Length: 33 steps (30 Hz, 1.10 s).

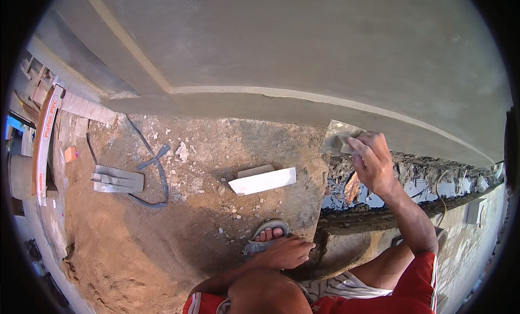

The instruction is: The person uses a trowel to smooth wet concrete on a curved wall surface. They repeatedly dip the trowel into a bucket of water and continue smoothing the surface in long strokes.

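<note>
My right hand (372, 161) is closed on the grip of a small rectangular plastering trowel (331, 139). The trowel's grey plate is at the foot of a grey plastered wall (336, 43), beside its lower edge; whether it touches the wall I cannot tell. A pale raised band (303, 96) runs along the wall just above. My left hand (290, 253) rests near my bent knee with nothing in it, fingers loosely stretched to the right. Close by is my sandalled foot (269, 232). On the ground ahead lies a white-faced strip (265, 182).
Another metal trowel (118, 179) lies on the left beside a dark strap (162, 176). A sand heap (108, 249) spreads at near left. Right of the slab runs a ditch with water (420, 189) and a brown leaf (352, 188). A long carton (45, 140) stands far left.
</note>
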{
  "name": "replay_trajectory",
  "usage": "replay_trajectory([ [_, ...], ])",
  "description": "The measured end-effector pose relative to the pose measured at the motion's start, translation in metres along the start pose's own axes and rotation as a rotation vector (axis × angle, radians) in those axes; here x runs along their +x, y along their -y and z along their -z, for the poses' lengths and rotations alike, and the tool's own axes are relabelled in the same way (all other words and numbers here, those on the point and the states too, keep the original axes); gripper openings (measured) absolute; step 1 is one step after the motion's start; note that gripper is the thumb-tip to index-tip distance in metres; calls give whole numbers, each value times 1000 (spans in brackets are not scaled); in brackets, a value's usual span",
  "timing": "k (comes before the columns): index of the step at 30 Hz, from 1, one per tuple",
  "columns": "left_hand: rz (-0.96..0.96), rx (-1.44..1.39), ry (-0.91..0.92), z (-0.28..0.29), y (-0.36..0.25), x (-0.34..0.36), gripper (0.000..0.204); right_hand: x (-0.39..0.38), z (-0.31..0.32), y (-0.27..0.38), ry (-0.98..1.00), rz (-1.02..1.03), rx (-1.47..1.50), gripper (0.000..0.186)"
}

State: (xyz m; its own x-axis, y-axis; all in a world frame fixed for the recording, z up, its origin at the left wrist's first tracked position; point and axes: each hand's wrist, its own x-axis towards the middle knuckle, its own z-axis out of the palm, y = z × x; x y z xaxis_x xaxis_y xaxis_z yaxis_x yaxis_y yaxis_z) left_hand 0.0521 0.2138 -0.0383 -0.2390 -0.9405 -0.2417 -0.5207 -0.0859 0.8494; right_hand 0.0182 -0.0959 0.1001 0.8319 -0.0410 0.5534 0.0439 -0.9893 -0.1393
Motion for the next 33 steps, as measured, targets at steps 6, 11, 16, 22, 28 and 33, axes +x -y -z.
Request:
replay_trajectory([
  [6, -83, -68, -98, -12, 10, -11, 49, 68, -92, 27, -68, 162, -28, 57],
  [11, -108, -76, -110, -11, 10, -7, 49, 90, -106, 24, -65, 190, -80, 57],
  [16, -86, -110, -60, -8, 9, -3, 48, 62, -114, 13, 121, 181, -138, 55],
  [22, -118, -48, -111, -21, 21, -4, 50, 75, -97, 45, 122, 188, 49, 53],
  [28, -90, 5, -94, -17, 15, -1, 52, 127, -136, 75, 72, 331, 18, 54],
  [33, -107, -91, -194, -28, 20, -8, 51, 166, -159, 80, -39, 352, -61, 53],
])
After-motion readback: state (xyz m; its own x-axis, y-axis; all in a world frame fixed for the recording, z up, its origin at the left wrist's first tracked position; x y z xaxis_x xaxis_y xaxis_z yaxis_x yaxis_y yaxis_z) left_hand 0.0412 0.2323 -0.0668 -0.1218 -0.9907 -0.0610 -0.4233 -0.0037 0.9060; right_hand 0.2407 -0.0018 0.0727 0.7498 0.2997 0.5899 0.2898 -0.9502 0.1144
